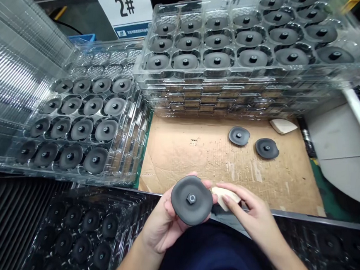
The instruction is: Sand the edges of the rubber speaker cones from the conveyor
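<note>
Hands low over the cardboard-covered tabletop (196, 161): the left hand (163, 221), palm up, cups a dark rubber disc (191, 200) with a central hex stud, while the right hand (251, 213) pinches a cream pad (225, 197) at its rim.

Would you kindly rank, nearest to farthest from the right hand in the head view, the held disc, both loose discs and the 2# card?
1. Held disc, left, in the left hand.
2. Loose discs, ahead on the cardboard; too close to call.
3. 2# card, far ahead left.
</note>
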A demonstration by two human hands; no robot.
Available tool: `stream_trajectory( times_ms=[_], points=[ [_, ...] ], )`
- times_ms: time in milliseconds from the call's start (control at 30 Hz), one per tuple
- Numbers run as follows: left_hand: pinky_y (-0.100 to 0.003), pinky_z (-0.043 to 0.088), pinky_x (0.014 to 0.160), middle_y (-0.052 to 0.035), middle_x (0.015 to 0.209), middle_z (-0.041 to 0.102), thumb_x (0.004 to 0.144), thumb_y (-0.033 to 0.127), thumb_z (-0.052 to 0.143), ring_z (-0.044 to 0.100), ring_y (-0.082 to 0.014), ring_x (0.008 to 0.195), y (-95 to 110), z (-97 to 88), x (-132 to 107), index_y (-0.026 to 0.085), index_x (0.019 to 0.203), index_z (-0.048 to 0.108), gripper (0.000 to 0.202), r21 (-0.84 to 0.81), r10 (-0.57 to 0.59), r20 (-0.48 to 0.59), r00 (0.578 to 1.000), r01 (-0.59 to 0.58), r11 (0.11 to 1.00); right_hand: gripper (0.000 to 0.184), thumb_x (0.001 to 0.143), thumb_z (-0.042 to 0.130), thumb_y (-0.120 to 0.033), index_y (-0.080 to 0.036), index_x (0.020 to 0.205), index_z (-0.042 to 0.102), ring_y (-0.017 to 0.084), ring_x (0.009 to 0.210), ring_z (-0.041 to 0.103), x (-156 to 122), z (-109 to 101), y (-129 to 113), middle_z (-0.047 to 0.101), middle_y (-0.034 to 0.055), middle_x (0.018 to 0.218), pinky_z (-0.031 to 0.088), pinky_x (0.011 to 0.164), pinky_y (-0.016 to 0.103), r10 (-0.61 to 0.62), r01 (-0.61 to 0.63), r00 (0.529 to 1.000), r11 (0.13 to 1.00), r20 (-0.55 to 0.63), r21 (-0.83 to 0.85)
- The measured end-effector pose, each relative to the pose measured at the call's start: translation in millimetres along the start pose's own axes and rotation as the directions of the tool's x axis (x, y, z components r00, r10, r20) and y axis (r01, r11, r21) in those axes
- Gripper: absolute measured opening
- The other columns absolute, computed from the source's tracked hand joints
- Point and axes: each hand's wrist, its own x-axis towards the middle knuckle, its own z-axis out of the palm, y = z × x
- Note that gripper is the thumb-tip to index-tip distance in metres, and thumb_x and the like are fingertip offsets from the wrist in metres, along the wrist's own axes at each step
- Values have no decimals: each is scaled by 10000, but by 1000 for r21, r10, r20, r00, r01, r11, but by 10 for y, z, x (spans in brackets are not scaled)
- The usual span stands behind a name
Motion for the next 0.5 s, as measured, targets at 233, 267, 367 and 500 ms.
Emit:
stream_trajectory(
  times_ms=[233, 267, 367, 500],
  points=[
    [-250, 519, 835, -41, 1150, 662, 603, 380, 796, 633, -204, 1019, -123, 59, -13, 263, 1128, 626, 564, 113, 108, -202, 973, -87, 990, 254, 888, 525, -194, -230, 1127, 603, 180, 883, 637, 3, -106, -732, 687, 45, 1022, 508, 717, 284, -438, 426, 885, 899, -161, -106],
    [-226, 510, 836, -35, 1130, 670, 622, 358, 791, 633, -183, 1008, -136, 62, -18, 259, 1127, 627, 540, 131, 126, -231, 965, -98, 987, 270, 893, 496, -162, -181, 1147, 586, 190, 861, 630, 1, -59, -824, 690, 68, 986, 498, 735, 312, -531, 514, 836, 846, -140, -138],
    [-227, 499, 859, -16, 1049, 697, 656, 276, 780, 647, -167, 974, -135, 74, -34, 254, 1061, 656, 424, 189, 202, -266, 942, -154, 970, 253, 888, 439, -102, -87, 1080, 603, 197, 787, 613, 25, 75, -975, 688, 93, 873, 482, 714, 335, -635, 638, 769, 761, 71, -116],
    [-256, 509, 861, 2, 991, 708, 585, 253, 822, 653, -184, 949, -115, 116, -16, 264, 1013, 673, 453, 257, 264, -286, 921, -192, 947, 239, 897, 424, -105, -116, 1018, 630, 174, 749, 595, 120, 135, -1007, 676, 65, 855, 461, 681, 308, -559, 585, 801, 807, 215, -81]
  ],
)
